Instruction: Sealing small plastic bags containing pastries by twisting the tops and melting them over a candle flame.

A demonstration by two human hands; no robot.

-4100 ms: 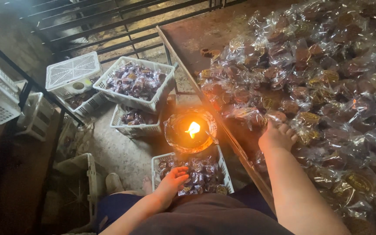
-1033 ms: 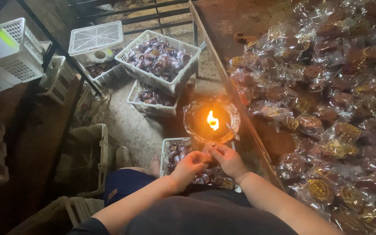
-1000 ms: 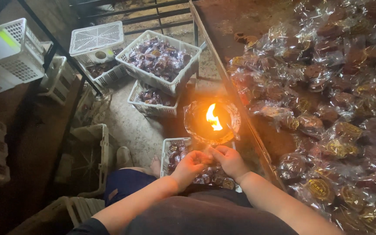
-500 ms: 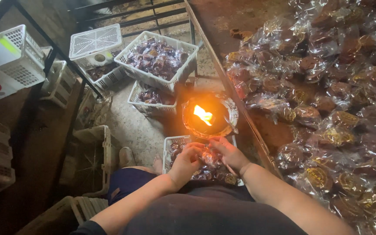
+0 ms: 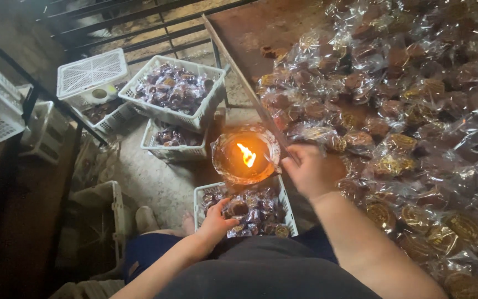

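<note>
A round brown wrapped sweet (image 5: 238,209) in crinkly clear film is pinched in the left hand (image 5: 217,221), just below the flame bowl (image 5: 245,155), over a white lattice basket (image 5: 283,200) of glossy packets. The right hand (image 5: 308,171), loosely curled and holding nothing I can make out, sits right of the bowl at the tabletop (image 5: 261,27) edge. Half a second ago both hands met at the flame; now they are apart.

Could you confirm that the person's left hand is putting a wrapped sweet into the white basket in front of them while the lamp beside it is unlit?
Not quite: the lamp is lit, with a bright flame, as the head view shows. The rest holds: the left hand holds a wrapped sweet over the white basket in front of them.
</note>
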